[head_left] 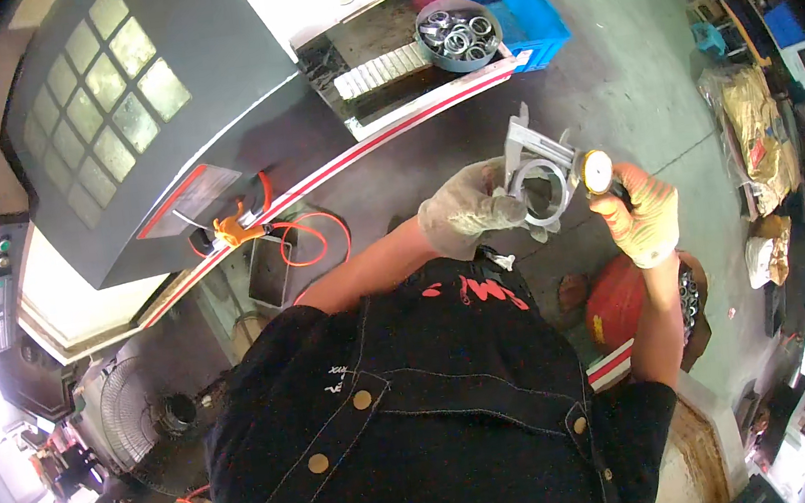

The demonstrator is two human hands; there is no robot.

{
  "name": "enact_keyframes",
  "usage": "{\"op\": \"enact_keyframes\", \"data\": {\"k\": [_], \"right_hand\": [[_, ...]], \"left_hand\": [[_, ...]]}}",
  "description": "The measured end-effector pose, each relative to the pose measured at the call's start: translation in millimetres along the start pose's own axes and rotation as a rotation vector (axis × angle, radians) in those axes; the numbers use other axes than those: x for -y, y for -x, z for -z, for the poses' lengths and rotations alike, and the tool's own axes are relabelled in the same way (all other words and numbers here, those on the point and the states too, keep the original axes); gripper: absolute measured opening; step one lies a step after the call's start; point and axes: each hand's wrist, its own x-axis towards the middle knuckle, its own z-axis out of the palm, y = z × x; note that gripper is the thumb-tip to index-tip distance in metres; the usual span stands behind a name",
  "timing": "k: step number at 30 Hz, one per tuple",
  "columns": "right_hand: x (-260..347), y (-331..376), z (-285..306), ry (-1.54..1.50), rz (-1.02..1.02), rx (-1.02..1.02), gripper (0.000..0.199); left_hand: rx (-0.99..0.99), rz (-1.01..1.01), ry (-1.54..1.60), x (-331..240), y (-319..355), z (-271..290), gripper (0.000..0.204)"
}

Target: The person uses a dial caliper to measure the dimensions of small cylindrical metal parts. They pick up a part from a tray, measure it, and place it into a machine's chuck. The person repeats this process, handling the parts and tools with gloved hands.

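In front of my chest, my left hand (466, 211), in a pale work glove, grips a shiny metal ring (564, 193) by its left side. My right hand (645, 217), also gloved, is closed around the dial end of a dial caliper (540, 142). The caliper's beam slants from its round yellow-rimmed dial up to the left, and its jaws lie at the ring. Whether the jaws press on the ring or only overlap it, I cannot make out.
A round pan (428, 50) of metal rings stands on the machine's ledge beside a blue bin (534, 9). An orange air gun (237, 230) with a coiled hose hangs at the dark machine (239, 151). A fan (131, 415) stands lower left, a red container (615, 304) lower right.
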Motion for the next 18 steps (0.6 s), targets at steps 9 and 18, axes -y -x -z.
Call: {"op": "enact_keyframes", "data": {"k": [9, 18], "right_hand": [[3.2, -7.1, 4.5, 0.135, 0.13, 0.007, 0.044], [1.2, -9.6, 1.3, 0.157, 0.178, 0.018, 0.045]], "left_hand": [[-0.025, 0.008, -0.047, -1.0, 8.3, 6.5, 0.083], [-0.165, -0.046, -0.109, 4.1, 8.2, 0.9, 0.091]]}}
